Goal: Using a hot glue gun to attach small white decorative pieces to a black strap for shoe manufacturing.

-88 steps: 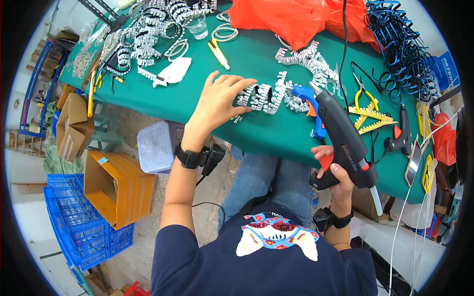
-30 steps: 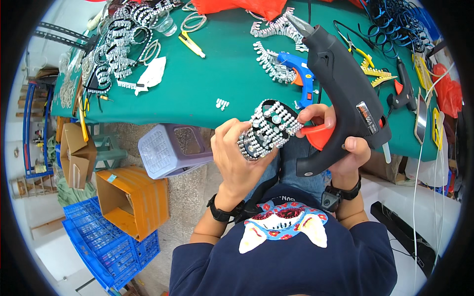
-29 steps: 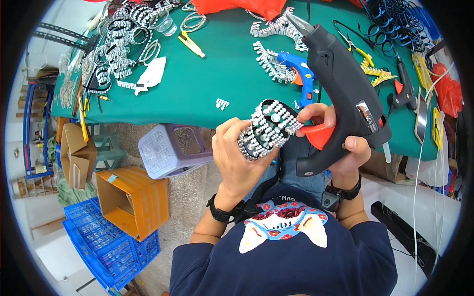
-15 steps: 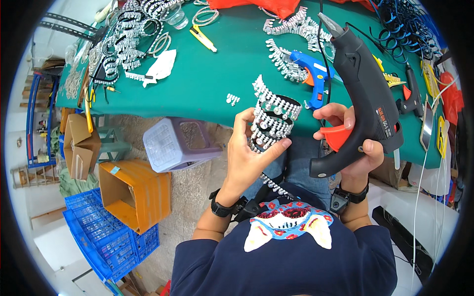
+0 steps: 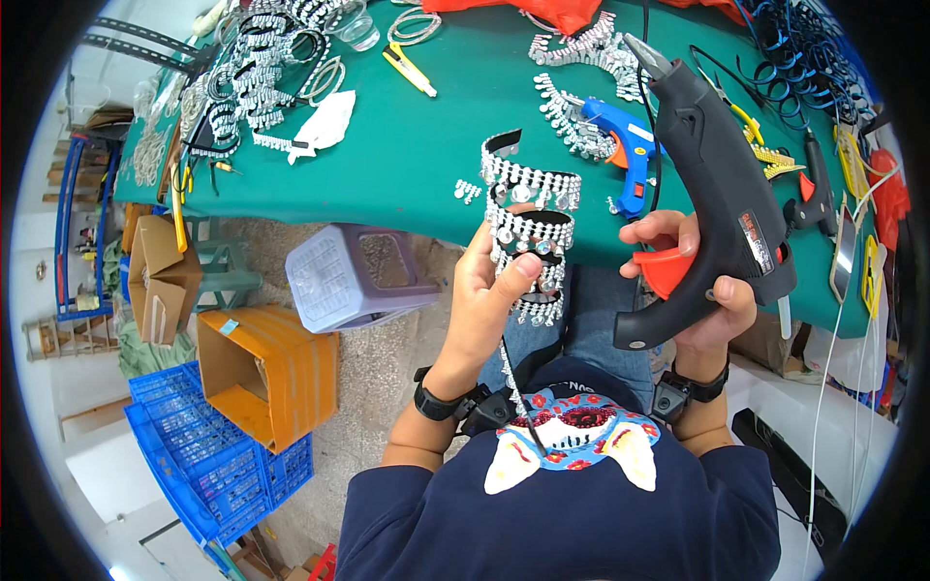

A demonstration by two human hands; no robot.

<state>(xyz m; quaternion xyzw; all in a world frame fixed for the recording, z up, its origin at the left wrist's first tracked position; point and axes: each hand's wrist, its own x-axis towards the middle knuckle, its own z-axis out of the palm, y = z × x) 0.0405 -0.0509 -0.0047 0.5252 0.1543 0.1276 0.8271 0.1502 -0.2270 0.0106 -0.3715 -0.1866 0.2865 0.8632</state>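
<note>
Fingers of my left hand [image 5: 489, 290] pinch one black headband [image 5: 528, 228] trimmed with rows of rhinestones, held above my lap with a strand dangling below the thumb. My right hand [image 5: 699, 290] wraps one black glue gun [image 5: 712, 194], index finger on its orange trigger. Beyond the fingertips I count one blue glue gun [image 5: 620, 145] on the green table [image 5: 417, 145].
</note>
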